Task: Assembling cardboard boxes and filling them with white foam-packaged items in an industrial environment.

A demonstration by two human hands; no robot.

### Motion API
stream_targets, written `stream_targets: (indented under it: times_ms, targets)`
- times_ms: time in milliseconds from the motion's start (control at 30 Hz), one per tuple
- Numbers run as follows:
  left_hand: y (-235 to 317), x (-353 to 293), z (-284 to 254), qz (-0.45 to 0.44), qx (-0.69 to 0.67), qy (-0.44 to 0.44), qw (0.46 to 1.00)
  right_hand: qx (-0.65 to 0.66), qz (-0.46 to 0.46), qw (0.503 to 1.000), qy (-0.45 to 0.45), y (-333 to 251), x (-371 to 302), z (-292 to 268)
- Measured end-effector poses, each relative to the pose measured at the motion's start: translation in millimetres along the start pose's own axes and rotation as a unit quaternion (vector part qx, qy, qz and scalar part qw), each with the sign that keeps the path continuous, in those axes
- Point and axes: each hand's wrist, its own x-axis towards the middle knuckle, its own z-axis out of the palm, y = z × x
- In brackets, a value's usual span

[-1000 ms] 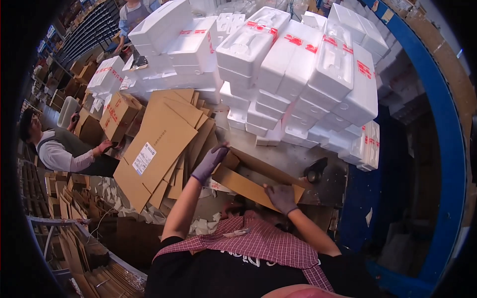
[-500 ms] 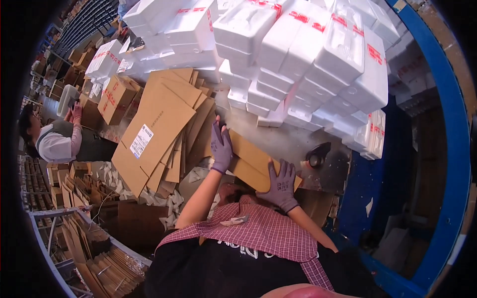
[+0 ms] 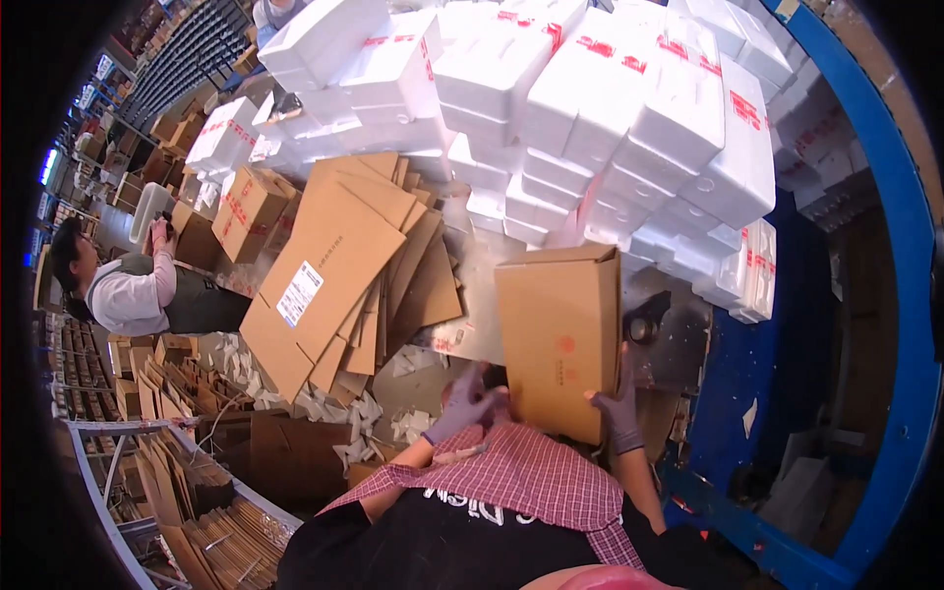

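Observation:
A brown cardboard box (image 3: pixel 556 334) with a small red print stands tilted up on the metal table in front of me. Along its right side, my gloved right hand (image 3: pixel 619 408) grips the edge, thumb on the near face and fingers up the side. My gloved left hand (image 3: pixel 464 408) is beside the box's lower left edge, fingers apart and curved; whether its tip touches the cardboard I cannot tell. To the left lies a fanned stack of flat cardboard sheets (image 3: pixel 334 256), the top one bearing a white label (image 3: pixel 301 293).
White foam boxes (image 3: pixel 590 98) with red tape are piled behind the table. A black tape roll (image 3: pixel 644 324) lies right of the box. A blue metal frame (image 3: pixel 900 344) borders the right. At left, another person (image 3: pixel 138 290) stands near a sealed carton (image 3: pixel 251 211).
The cardboard, flat under both hands before, now stands up as a box. My left hand has come down toward me; my right hand has moved right, onto the box's side.

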Motion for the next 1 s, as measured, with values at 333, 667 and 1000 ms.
stream_targets:
  times_ms: [333,667,1000]
  targets:
    - [54.8,-27.6,-39.2,-0.027,-0.037,-0.179,0.983,0.336,0.140,0.931,0.019,19.1,-54.4,53.0]
    - [113.5,-22.6,-65.8,0.237,0.123,-0.071,0.961,0.656,0.181,0.731,-0.053,70.9,-41.6,108.6]
    - [113.7,24.5,-72.5,0.335,0.340,-0.104,0.873,0.584,0.176,0.767,-0.201,84.3,-33.1,159.5]
